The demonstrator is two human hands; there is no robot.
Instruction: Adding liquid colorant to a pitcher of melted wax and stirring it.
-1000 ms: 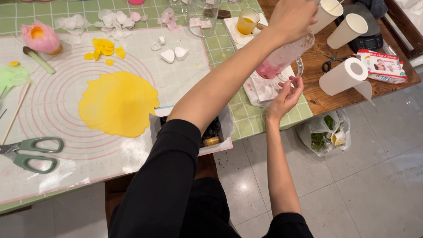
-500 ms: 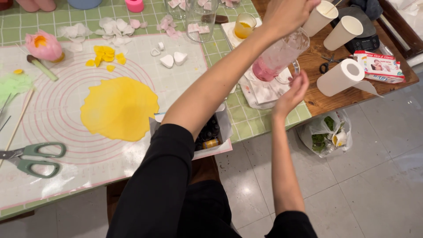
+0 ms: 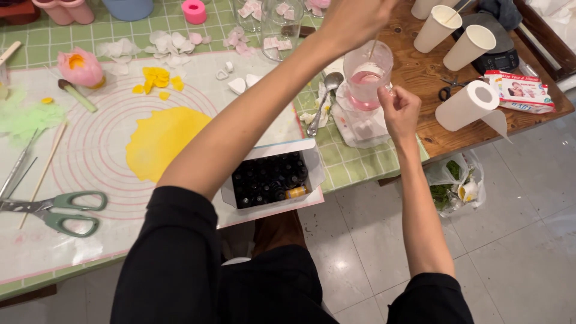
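Right hand [image 3: 401, 110] grips the clear cup [image 3: 368, 77] of pink liquid; left hand [image 3: 354, 21], directly above it, pinches a thin stick [image 3: 373, 47] pointing down into it.

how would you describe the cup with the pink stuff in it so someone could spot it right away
Start at the table's right end, where the green checked cloth meets the bare wooden top. There the right hand steadies a clear plastic cup while the left hand holds a thin stick in it. Unlike the white paper cups behind it, it is see-through, with pink liquid inside.
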